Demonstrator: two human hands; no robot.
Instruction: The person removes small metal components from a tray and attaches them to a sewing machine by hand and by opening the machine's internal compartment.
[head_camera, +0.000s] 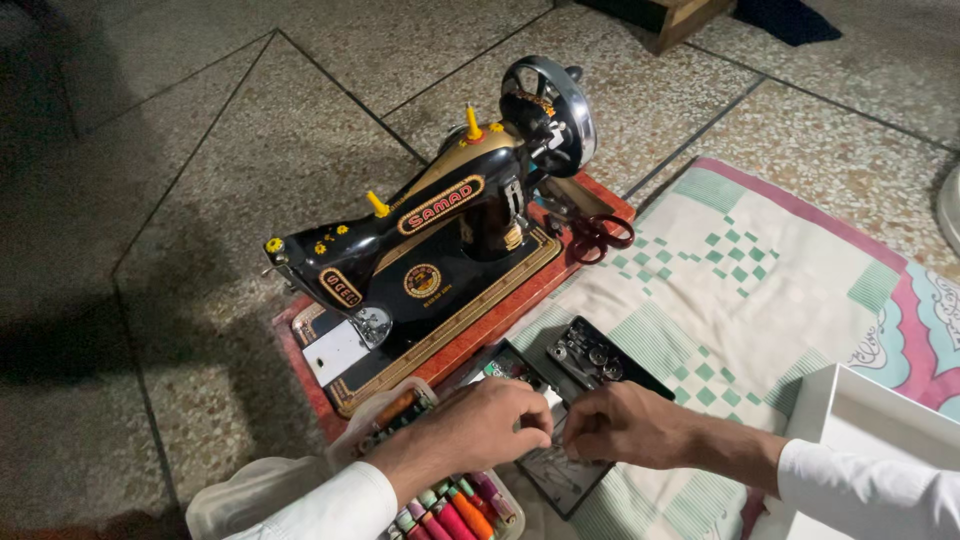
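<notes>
Here both hands meet over the open flat black accessory case (560, 475) on the green-checked quilt (740, 300), left hand (490, 415) and right hand (620, 420) fingertips pinched on something too small to identify, beside the black gold-trimmed sewing machine (430, 230) and the thread-spool box (450, 505).
</notes>
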